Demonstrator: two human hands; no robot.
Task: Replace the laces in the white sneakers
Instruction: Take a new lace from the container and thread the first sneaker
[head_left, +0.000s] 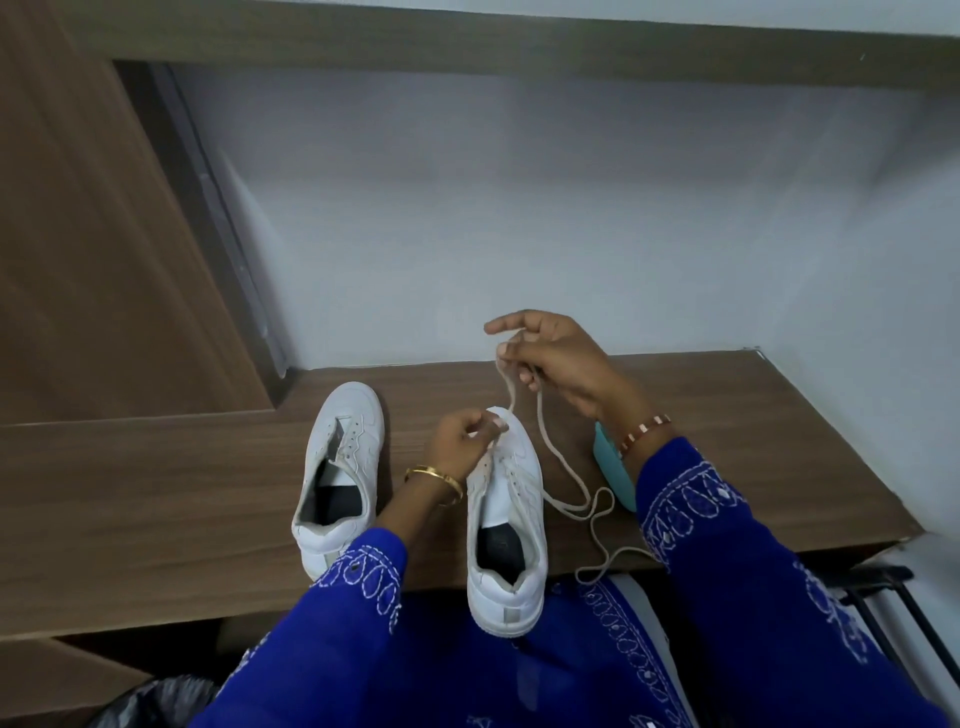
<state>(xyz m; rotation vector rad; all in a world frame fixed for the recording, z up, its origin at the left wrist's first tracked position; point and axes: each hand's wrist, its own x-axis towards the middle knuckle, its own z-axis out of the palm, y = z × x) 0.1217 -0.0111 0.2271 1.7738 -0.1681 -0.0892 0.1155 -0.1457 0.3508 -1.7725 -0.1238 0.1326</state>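
While left hand (462, 436) fingers pinch near sneaker (506, 525) at toe eyelets, right hand (556, 358) fingers clamp lace (558, 467); we judge threading next, needing lace tip fed through eyelet

Both sneakers are white: the left sneaker (340, 470) shows a dark insole, the right sneaker (506, 525) a black one with a grey heel tab; the lace (563, 480) is off-white, slightly beige; the worktop (171, 509) is brown wood-grain; the sleeves (727, 545) are deep blue with white stitched loops; a gold bangle (435, 480), a copper-toned bracelet (644, 431); a turquoise object (613, 467); the wall (519, 208) pale bluish-white.
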